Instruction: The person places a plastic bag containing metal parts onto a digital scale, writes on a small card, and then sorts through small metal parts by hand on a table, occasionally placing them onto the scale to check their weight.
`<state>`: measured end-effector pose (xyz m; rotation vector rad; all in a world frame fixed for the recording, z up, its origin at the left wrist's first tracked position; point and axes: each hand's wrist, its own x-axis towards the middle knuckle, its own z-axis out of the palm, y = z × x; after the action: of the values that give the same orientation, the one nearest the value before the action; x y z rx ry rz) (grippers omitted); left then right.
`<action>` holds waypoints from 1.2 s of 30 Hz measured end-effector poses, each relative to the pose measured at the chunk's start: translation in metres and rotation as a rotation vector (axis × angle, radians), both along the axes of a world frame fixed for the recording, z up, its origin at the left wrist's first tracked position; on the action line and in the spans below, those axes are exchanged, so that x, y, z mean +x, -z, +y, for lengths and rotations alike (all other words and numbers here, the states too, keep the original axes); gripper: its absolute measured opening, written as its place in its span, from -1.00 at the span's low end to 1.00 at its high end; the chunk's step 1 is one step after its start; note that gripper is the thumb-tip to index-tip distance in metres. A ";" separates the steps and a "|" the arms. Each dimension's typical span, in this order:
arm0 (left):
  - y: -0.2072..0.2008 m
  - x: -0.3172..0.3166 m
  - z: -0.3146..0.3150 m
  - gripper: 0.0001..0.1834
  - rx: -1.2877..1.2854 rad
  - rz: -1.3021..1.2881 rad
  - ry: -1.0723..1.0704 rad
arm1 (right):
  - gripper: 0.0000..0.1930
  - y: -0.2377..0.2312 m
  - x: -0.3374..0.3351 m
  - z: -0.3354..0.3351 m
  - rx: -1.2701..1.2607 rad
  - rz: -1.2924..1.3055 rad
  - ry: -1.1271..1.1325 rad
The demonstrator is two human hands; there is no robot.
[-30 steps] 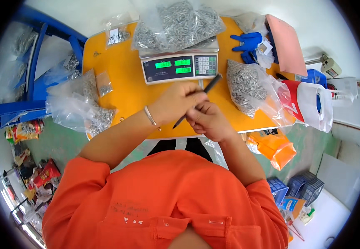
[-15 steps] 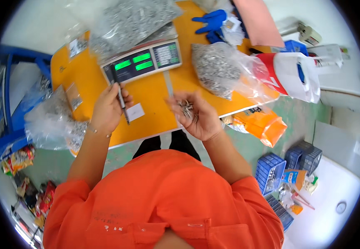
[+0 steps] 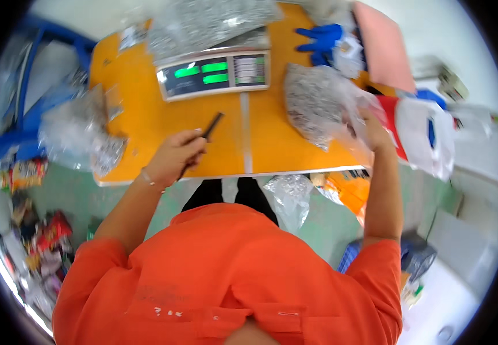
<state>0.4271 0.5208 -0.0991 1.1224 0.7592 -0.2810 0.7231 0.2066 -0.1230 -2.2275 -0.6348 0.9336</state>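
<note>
A dark pen (image 3: 214,124) is pinched in my left hand (image 3: 179,154), slanting up to the right over the table's front edge. My right hand (image 3: 370,130) is at the mouth of a clear plastic bag (image 3: 313,104) full of small grey metal pieces. The bag's film and blur cover its fingers, so whether metal pieces are in them cannot be seen. Beyond my left hand stands a digital scale (image 3: 214,75) with green lit displays. On it lies a large clear bag of metal pieces (image 3: 203,26).
On the orange table (image 3: 139,123), another plastic bag (image 3: 79,129) sits at the left edge. Blue gloves (image 3: 323,40) lie at the back right, by a pink sheet (image 3: 384,46). A red and white bag (image 3: 424,135) stands at the right. An orange bag (image 3: 349,192) is below the front edge.
My right hand, which cupped small metal pieces near the middle, has moved right to the bag's mouth. My left hand has turned the pen and shifted right; the white paper square is out of sight.
</note>
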 end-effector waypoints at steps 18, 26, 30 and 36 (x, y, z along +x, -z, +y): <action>0.022 -0.078 -0.034 -0.84 0.022 -0.122 0.257 | -0.79 0.013 -0.250 0.139 0.491 0.692 -0.025; 0.081 -0.133 0.040 -0.82 1.133 -0.485 0.304 | -0.83 0.016 -0.274 0.153 0.587 0.795 0.483; 0.112 -0.130 0.071 -0.59 1.398 -0.538 0.752 | -0.87 0.055 -0.298 0.140 0.761 0.326 0.431; 0.151 -0.107 0.084 -0.50 1.467 -0.598 0.980 | -0.83 0.052 -0.322 0.164 0.819 0.624 0.684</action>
<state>0.3205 0.6050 -0.2498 2.7781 -0.3586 -0.1367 0.4016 0.3707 -0.1752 -1.1758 0.0679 0.7433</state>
